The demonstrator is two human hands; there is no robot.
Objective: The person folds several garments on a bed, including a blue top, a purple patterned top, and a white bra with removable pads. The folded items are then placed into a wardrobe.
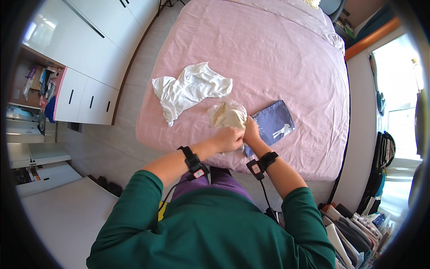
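A clear plastic bag with cream cloth (pixel 231 116) inside lies near the front edge of the bed. Around its near end, my left hand (pixel 229 139) is curled into a fist, with part of the bag gripped in the fingers. My right hand (pixel 251 131) holds the same end from the right side, close against the left. Beyond and to the left, a crumpled white garment (pixel 195 85) is spread on the sheet. Just right of the bag lies a flat blue-grey fabric piece (pixel 275 121) with a white animal print and some lettering; its left part is hidden behind my right hand.
The bed with its pink sheet (pixel 268 60) stretches out before me. White cabinets (pixel 97 60) line the left side, with an open shelf (pixel 37 80) of small items. Folded clothes (pixel 356 232) are piled at the lower right. A white tabletop (pixel 67 222) stands behind me at left.
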